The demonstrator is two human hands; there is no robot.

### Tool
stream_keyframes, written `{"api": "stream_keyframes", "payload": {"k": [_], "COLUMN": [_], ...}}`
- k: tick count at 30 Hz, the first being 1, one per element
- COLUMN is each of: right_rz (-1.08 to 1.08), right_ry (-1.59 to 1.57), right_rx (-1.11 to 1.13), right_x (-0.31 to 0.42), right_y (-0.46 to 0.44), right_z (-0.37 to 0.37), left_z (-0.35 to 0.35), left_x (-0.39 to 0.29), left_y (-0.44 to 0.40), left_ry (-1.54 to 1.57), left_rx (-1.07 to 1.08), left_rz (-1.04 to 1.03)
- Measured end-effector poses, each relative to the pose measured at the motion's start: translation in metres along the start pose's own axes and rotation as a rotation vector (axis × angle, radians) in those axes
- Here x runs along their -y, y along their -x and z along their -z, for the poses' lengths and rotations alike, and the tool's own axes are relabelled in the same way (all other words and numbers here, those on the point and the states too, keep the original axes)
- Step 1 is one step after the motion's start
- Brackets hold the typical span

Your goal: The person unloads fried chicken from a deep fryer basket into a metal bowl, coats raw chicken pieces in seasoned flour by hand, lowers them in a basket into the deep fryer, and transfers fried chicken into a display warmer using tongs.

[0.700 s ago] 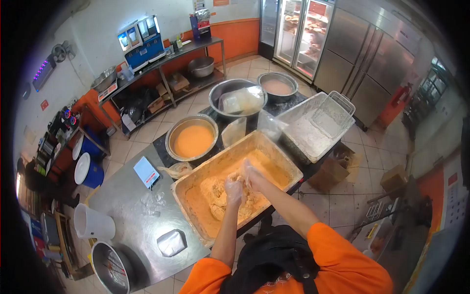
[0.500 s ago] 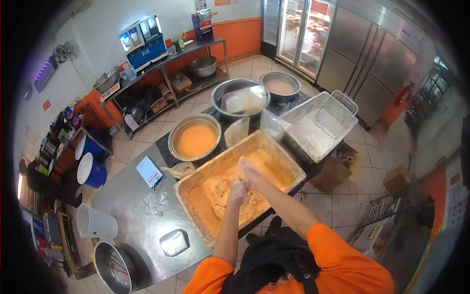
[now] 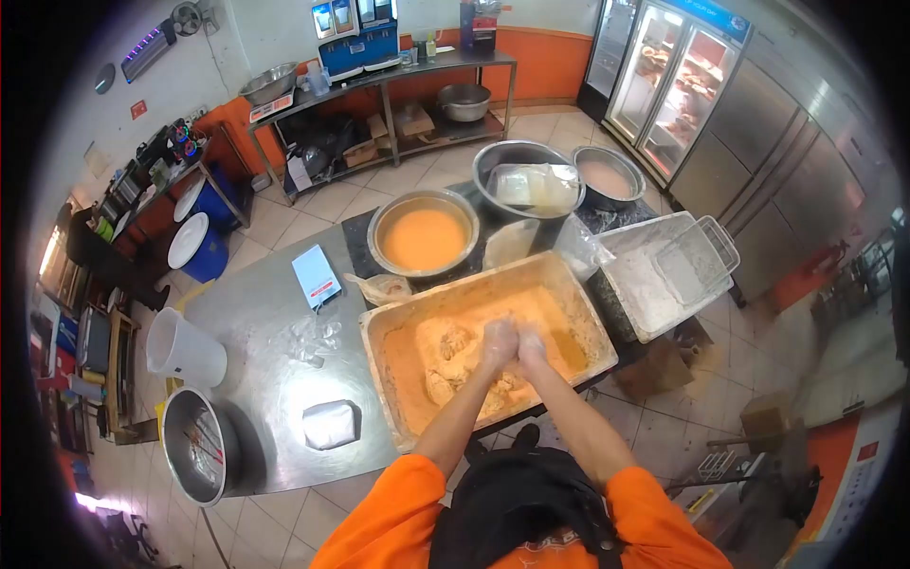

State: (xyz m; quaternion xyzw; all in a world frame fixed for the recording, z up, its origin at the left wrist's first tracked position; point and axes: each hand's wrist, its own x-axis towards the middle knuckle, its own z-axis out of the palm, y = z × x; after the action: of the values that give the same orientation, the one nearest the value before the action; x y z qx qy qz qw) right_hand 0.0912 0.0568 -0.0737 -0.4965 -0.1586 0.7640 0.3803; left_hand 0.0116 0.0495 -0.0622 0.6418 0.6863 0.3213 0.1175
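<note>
My left hand and my right hand are close together, low over a rectangular tub of orange breading flour. Flour dusts the fingers of both, which look closed. Whatever they hold, if anything, is hidden and slightly blurred. To the left of my hands, flour-coated pieces of what looks like chicken lie heaped in the tub, partly behind my left forearm.
Behind the tub stand a bowl of orange liquid, a bowl with a plastic bag and a bowl of pinkish liquid. A white floury tray with a wire basket is right. A scale and foil-like packet lie left.
My hands have moved right within the tub, away from the coated pieces, and now sit side by side. My right hand has come down from above the left. The camera view has shifted.
</note>
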Motion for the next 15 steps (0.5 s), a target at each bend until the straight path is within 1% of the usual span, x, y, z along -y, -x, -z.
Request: {"api": "stream_keyframes", "payload": {"k": [2, 3, 4, 6, 7, 9, 10, 11, 12, 14, 15], "right_rz": [0.204, 0.199, 0.228, 0.26, 0.462, 0.674, 0.702, 0.73, 0.729, 0.464, 0.577], "right_ry": [0.278, 0.274, 0.347, 0.413, 0.533, 0.655, 0.703, 0.75, 0.751, 0.591, 0.471], "right_rx": [-0.158, -0.162, -0.019, 0.121, 0.189, 0.252, 0.188, 0.125, 0.121, 0.368, 0.3], "right_x": [-0.003, -0.002, 0.004, 0.013, 0.013, 0.02, 0.036, 0.046, 0.045, 0.031, 0.01], "right_y": [-0.008, -0.004, 0.002, 0.007, 0.011, 0.022, 0.062, 0.083, 0.081, 0.084, 0.101], "right_z": [0.006, 0.01, 0.018, 0.03, 0.035, 0.036, 0.016, 0.004, 0.009, 0.027, 0.025], "left_z": [-0.002, 0.0, 0.004, 0.013, 0.017, 0.021, 0.014, -0.003, -0.024, -0.06, -0.056], "left_x": [0.0, 0.0, -0.003, -0.012, -0.019, -0.031, -0.026, -0.013, 0.006, 0.042, 0.049], "left_y": [-0.006, -0.007, -0.009, -0.015, -0.013, -0.015, -0.017, -0.023, -0.027, -0.031, -0.034], "left_ry": [0.071, 0.132, 0.13, 0.17, 0.17, 0.349, 0.351, 0.251, 0.151, -0.052, 0.122], "left_rx": [-0.006, -0.01, -0.004, 0.15, 0.156, 0.151, 0.154, 0.181, 0.208, 0.267, 0.266], "left_rz": [-0.012, -0.019, -0.019, 0.111, 0.109, 0.24, 0.236, 0.179, 0.125, 0.014, 0.109]}}
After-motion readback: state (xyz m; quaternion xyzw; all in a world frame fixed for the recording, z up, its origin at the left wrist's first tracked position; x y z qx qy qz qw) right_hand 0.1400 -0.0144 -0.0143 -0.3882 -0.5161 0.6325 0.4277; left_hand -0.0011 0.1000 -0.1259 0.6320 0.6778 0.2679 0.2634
